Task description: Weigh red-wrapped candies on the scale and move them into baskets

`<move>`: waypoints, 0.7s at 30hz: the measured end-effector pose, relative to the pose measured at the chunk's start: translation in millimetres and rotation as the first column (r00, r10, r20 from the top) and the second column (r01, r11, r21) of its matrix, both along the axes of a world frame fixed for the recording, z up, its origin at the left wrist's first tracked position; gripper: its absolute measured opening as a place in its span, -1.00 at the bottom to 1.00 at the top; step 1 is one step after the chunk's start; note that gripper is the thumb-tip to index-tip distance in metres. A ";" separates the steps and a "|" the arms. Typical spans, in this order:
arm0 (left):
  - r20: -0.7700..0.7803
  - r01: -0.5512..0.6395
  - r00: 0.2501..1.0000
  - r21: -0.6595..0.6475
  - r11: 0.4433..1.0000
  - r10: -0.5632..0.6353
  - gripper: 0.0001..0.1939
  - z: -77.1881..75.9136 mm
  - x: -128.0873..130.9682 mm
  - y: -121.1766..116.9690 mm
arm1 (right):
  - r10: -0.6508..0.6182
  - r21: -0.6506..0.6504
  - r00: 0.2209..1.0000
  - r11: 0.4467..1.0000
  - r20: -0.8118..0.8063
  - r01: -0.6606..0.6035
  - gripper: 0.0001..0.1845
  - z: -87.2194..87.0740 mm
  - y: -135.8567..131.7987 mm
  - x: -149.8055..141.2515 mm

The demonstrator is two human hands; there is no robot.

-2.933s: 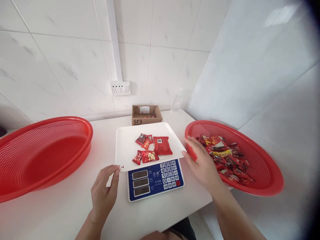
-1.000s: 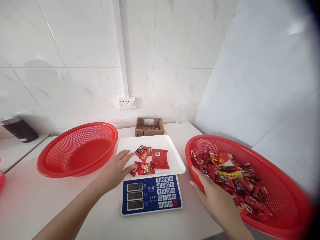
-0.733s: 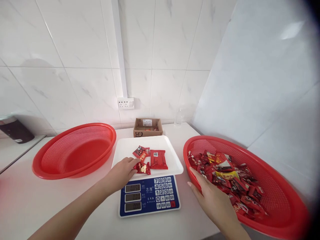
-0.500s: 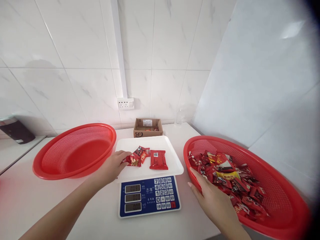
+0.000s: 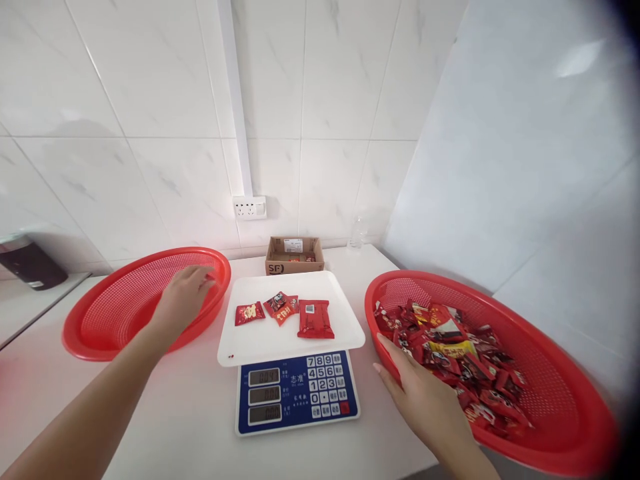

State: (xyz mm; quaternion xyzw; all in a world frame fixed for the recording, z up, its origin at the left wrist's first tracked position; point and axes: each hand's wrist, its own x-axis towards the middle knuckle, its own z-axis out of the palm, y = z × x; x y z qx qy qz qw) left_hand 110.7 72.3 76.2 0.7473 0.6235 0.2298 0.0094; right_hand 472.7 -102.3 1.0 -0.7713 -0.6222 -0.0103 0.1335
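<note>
My left hand (image 5: 183, 303) is over the left red plastic basket (image 5: 75, 333), fingers curled together. A bit of red shows at its fingertips, but I cannot make out whether it is a packet or the basket behind. With my right hand (image 5: 423, 400) I grip the near left rim of the right red basket (image 5: 565, 387), which is tilted and holds many red snack packets (image 5: 450, 360). Between the baskets, a scale's white tray (image 5: 245, 347) bears a small red packet (image 5: 250, 312), two overlapping small packets (image 5: 281, 307) and a larger red packet (image 5: 315, 319).
The scale's blue keypad panel (image 5: 297, 393) faces me on the white table. Behind the tray sits a small cardboard box (image 5: 295, 267), with a clear bottle (image 5: 357, 235) to its right. A dark canister (image 5: 33, 263) stands far left. Tiled walls close the back and right.
My left hand has moved left from the tray to above the left basket. The gold-marked packet under its fingers is gone from that spot. My right hand stays on the rim.
</note>
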 end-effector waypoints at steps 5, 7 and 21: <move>-0.111 0.055 0.992 -0.007 0.998 -0.056 -0.53 -4.4 -7.3 9.0 | 0.008 -0.020 1.000 1.000 0.003 -0.008 -0.46 -0.3 0.5 -0.5; -0.134 0.187 0.972 -0.068 0.980 -0.195 -0.56 -17.2 7.2 2.0 | 0.008 -0.019 1.000 1.000 0.011 -0.008 -0.46 -0.9 0.9 -0.8; -0.108 0.047 0.994 0.118 0.992 -0.034 -0.56 -4.9 12.7 1.0 | 0.018 -0.004 1.000 1.000 0.010 -0.018 -0.46 -3.2 0.3 1.0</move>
